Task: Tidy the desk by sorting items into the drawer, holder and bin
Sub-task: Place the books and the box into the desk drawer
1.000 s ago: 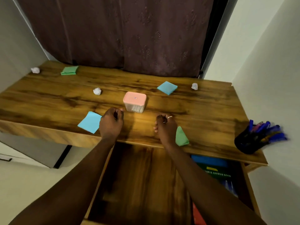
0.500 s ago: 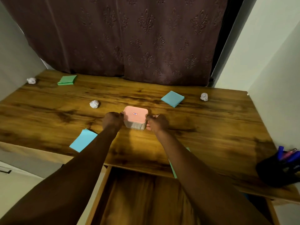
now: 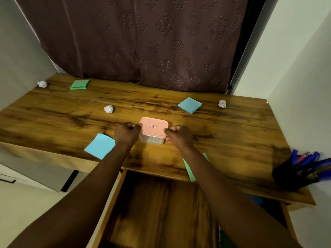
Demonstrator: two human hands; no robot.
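fingers [image 3: 133, 126] of the left hand [image 3: 127, 134] are curled in against the left edge of the pink-lidded container [image 3: 154, 127]. fingers [image 3: 170, 130] of the right hand [image 3: 179, 136] pinch its right edge, with the thumb apparently low on the clear wall. the container stands on the desk [image 3: 232, 133], mid-width and just behind the open drawer [image 3: 161, 212].

step in hand, as judged: lift the container and lower it into the drawer.
- squeeze evenly from both sides and hold the body under the lid rim, not the lid alone, since the lid might pop off.
- keep it level, draw it toward the body, then set it down on the bare wood floor of the drawer.
- the right forearm lies over a green note [image 3: 189, 169] at the desk's front edge, so lift clear to avoid dragging it off.

hard to make out:
- left fingertips are hidden behind the knuckles, so that grip is inferred.
- the container's contents are blurred behind the wall.
- the holder [image 3: 293, 174] with pens is dark and cut off at the right.
- the drawer's right side is in shadow.
- no bin is in view.
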